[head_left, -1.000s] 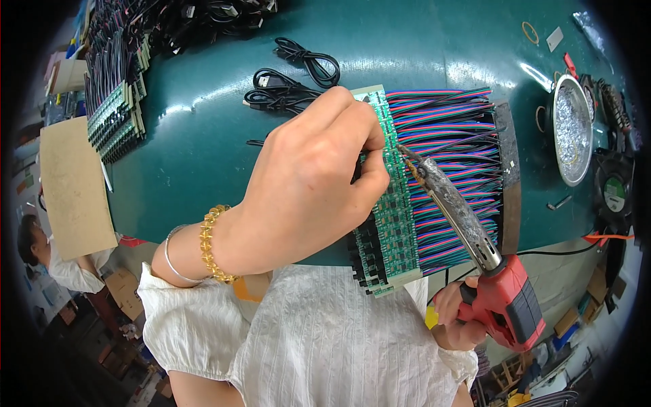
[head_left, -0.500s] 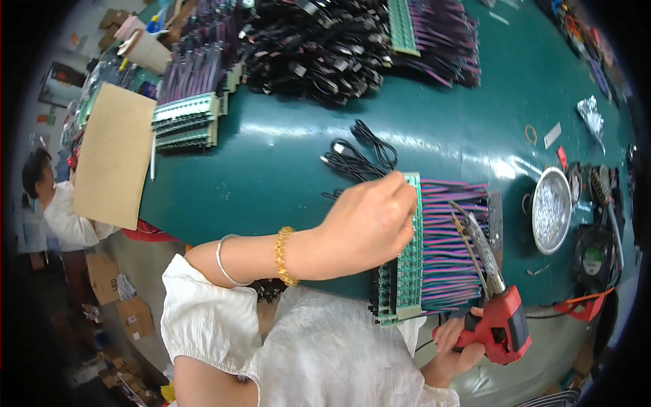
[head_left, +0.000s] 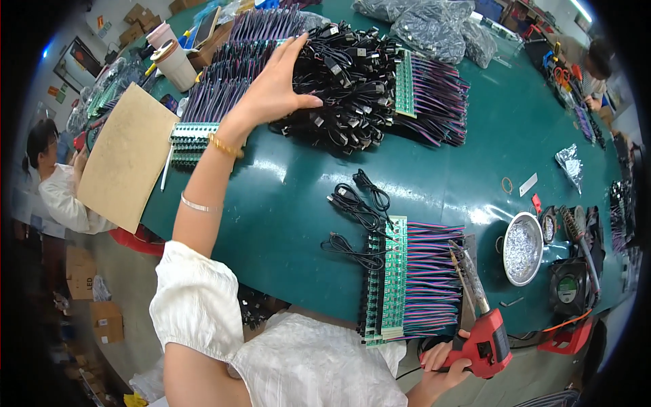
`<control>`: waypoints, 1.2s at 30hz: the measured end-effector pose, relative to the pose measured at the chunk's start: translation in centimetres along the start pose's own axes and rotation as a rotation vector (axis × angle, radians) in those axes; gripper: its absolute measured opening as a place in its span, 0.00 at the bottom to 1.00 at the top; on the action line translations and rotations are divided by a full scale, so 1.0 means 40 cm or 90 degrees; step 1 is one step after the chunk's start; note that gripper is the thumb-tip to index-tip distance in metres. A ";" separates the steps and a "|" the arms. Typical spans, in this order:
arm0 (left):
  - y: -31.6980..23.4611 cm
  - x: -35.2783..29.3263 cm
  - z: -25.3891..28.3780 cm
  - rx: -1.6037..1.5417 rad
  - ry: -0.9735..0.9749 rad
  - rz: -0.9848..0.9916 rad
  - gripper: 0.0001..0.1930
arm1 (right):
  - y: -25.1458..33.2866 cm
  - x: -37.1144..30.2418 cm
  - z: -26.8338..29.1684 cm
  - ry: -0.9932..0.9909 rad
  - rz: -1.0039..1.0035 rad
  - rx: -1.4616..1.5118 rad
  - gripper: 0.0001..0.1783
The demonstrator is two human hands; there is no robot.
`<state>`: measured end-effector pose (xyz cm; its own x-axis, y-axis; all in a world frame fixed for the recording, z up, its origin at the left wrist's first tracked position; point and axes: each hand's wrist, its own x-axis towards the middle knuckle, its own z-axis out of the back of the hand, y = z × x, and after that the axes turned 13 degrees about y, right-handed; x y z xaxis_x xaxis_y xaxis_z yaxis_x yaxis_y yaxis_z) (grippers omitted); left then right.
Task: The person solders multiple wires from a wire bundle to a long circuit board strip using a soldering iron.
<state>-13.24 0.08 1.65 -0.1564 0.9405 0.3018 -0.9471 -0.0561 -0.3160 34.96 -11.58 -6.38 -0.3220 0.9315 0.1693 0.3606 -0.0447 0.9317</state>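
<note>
My left hand is open, fingers stretched and thumb apart, at the left side of a large pile of black USB cables. Whether it touches them I cannot tell. At the lower right my right hand grips a red soldering gun, its metal tip angled up and left over the wires. Below that tip lies a green circuit board panel with a row of purple, blue and black wires running off its right side. A few coiled black cables lie at the panel's upper left, some overlapping it.
More wired boards flank the cable pile. A metal bowl and a small black fan stand at right. Brown cardboard juts over the left table edge. Beyond it sits another person; one more is at the far right.
My left hand has moved from above the circuit board panel up and left to the cable pile, and its fingers have opened. The right hand still holds the soldering gun. The view has shifted.
</note>
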 end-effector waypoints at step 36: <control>-0.241 -0.140 -0.133 -0.037 0.016 -0.174 0.06 | 0.018 -0.019 0.002 0.050 0.007 -0.003 0.40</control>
<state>-1.73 -2.87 -1.76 0.1104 0.9259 0.3614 -0.9354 0.2197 -0.2770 35.52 -12.30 -5.87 -0.3857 0.8997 0.2043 0.3602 -0.0571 0.9311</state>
